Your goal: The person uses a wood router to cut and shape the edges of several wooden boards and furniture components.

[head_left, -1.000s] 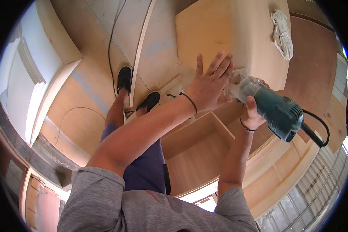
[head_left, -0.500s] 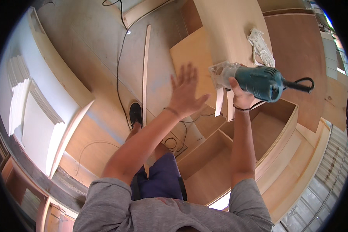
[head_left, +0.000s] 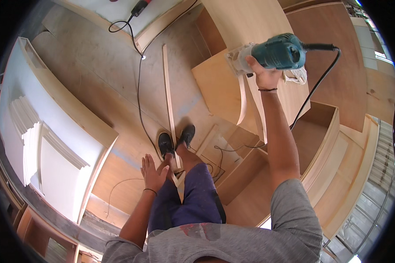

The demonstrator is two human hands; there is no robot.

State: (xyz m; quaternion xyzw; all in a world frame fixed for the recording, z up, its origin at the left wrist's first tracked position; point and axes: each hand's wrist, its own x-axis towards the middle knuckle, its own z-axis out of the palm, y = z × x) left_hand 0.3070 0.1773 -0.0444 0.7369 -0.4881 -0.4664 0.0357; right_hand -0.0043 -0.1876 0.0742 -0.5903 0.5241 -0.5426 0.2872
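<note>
- Looking down through the head view, I have a pale wooden panel as the biggest piece by the work, running from the top edge of the frame down to right of centre.
- Lower right of the frame sits an open wooden box, its compartments facing up.
- Over the panel, in the upper right of centre, is the teal power tool; I cannot tell whether its clear base touches the wood. Its long axis lies nearly straight across the frame, base end to the left, cord end to the right and slightly higher.
- Of my two hands, the right hand is by far the nearer: it grips the tool's body from below, thumb up close to the clear base.
- My left hand is open and holds nothing, fingers up-frame, in the lower left of centre beside my shoes. From there the tool lies up and to the right, well apart.
- A black cord leaves the tool's right end and bends down toward the box.
- A thin, curved pale strip hangs just below the base end.
</note>
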